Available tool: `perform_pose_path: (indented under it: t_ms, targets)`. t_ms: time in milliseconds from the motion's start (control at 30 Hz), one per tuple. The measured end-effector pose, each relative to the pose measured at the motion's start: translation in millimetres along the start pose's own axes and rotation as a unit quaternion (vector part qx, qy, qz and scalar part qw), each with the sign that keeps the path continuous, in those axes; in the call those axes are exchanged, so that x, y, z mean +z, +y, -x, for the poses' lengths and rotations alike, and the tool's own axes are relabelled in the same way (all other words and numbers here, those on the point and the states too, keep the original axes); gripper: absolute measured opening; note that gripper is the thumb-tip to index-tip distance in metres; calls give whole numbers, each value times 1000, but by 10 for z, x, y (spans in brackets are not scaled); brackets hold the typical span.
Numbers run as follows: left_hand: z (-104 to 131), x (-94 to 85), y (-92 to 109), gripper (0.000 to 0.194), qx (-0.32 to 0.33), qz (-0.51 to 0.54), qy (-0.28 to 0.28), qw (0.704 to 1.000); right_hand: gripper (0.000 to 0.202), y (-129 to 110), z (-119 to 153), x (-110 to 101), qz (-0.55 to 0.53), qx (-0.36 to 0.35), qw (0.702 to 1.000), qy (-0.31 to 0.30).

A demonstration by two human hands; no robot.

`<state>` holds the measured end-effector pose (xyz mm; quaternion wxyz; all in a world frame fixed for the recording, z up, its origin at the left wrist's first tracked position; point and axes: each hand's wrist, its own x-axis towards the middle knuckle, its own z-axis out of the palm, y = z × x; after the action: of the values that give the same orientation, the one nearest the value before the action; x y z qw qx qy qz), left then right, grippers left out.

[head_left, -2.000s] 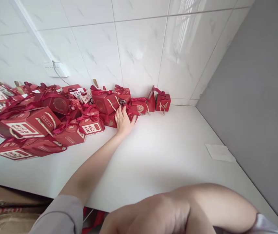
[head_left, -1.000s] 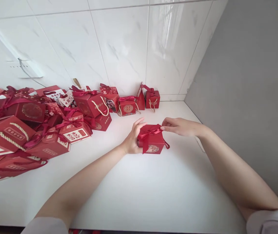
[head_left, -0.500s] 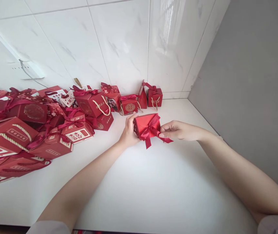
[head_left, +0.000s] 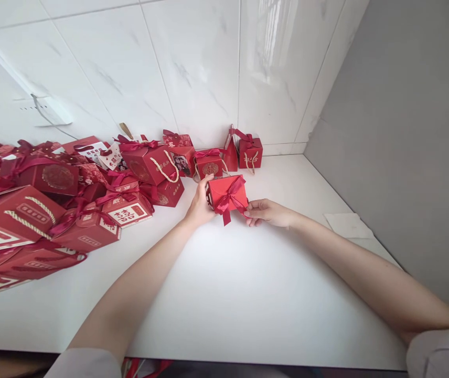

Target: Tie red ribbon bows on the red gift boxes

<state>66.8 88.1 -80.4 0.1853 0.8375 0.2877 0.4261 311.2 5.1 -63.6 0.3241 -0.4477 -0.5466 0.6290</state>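
A small bright red gift box [head_left: 217, 190] with a dark red ribbon bow [head_left: 232, 198] on top is held above the white table. My left hand [head_left: 201, 202] grips its left side, the fingers behind it. At the box's right edge, my right hand [head_left: 262, 211] pinches an end of the ribbon between thumb and fingers. Just behind stands a red box with a round gold emblem [head_left: 210, 168] and rope handles.
Many red gift boxes [head_left: 86, 231] are piled at the left of the white table [head_left: 248, 304]. Another red box [head_left: 250, 155] stands by the tiled wall. White paper [head_left: 348, 226] lies near the grey panel at right.
Both hands and the bright red box have shifted left and slightly away from me. The white paper at the right, mostly hidden by my right arm before, now shows.
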Motion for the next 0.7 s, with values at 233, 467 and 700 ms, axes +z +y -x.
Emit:
perform_pose_path:
  t_ms: [233,467,700]
  targets:
    - [-4,96,120,93,-23,15,117,993,33,66,30,362,-79,-12,997,-10]
    - [-8,76,127,93,29,-35,152,987,45,74,99,600,-123,-64,990,-5]
    - [-6,86,135,100,19,-3,123,992,35,107,29,521,-91,-122,983,101]
